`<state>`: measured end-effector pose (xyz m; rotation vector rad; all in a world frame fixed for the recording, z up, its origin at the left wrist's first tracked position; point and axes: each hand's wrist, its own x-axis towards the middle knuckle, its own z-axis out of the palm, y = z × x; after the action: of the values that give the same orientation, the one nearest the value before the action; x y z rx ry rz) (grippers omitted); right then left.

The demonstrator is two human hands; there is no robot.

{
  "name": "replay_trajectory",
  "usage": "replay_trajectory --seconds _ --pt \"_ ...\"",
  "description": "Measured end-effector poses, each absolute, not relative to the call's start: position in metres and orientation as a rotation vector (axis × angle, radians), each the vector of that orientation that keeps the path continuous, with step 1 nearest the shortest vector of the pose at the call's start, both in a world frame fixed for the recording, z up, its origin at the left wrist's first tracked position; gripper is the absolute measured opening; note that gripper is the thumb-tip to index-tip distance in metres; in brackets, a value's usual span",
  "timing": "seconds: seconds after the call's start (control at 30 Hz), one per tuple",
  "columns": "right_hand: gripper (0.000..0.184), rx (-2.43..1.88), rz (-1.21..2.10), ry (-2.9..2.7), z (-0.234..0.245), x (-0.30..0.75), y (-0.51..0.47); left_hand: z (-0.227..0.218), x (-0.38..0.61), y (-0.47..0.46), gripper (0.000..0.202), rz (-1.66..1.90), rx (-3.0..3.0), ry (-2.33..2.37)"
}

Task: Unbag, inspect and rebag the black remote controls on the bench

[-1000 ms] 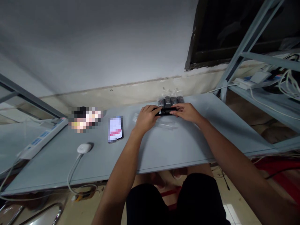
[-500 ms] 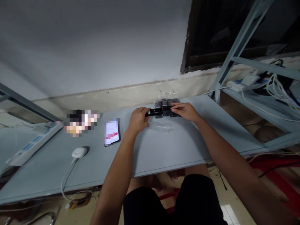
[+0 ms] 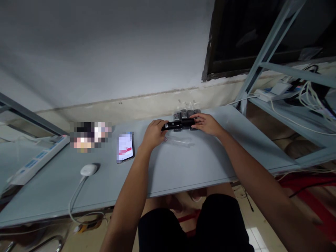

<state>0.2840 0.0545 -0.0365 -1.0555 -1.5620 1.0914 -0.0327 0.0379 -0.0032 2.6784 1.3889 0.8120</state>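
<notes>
The right hand [image 3: 206, 124] is seen pinched closed on the right end of a slim black stick-shaped item [image 3: 178, 124], with thumb and fingers pressed around it, while the left hand [image 3: 154, 133] is curled in at the other end, beside a small white label [image 3: 166, 125]; whether that end is truly gripped cannot be told from this view. The item is held almost level, its long axis running side to side with the label end dipped a touch, and neither hand is clearly nearer its middle. It is carried across the front of a row of dark bagged packets [image 3: 183, 113], though contact with them cannot be told. A clear plastic bag [image 3: 180, 140] is laid just in front of that row; well left of the row, a smartphone [image 3: 125, 147] is lying with its screen pixelated, and a white round puck [image 3: 88, 169] is placed further left again, all on a pale grey counter [image 3: 183, 168]. Against a second ago, the item has been shifted left along the row and the hands are set further apart; over the last half second, hardly any change is seen.
</notes>
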Motion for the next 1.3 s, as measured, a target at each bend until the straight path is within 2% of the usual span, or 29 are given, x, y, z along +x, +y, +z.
replay_trajectory --seconds 0.47,0.73,1.3 --pt "0.053 -1.051 1.054 -1.592 -0.0337 0.2816 0.0521 -0.0048 -0.0325 0.04 0.047 0.821 2.685 1.386" --pt "0.073 -0.999 0.963 -1.652 -0.0341 0.2824 0.0512 -0.0047 -0.0319 0.0402 0.047 0.845 2.674 1.367" --pt "0.068 -0.995 0.86 -1.727 -0.0398 0.2821 0.0543 -0.0052 -0.0303 0.0388 0.046 0.849 2.652 1.384"
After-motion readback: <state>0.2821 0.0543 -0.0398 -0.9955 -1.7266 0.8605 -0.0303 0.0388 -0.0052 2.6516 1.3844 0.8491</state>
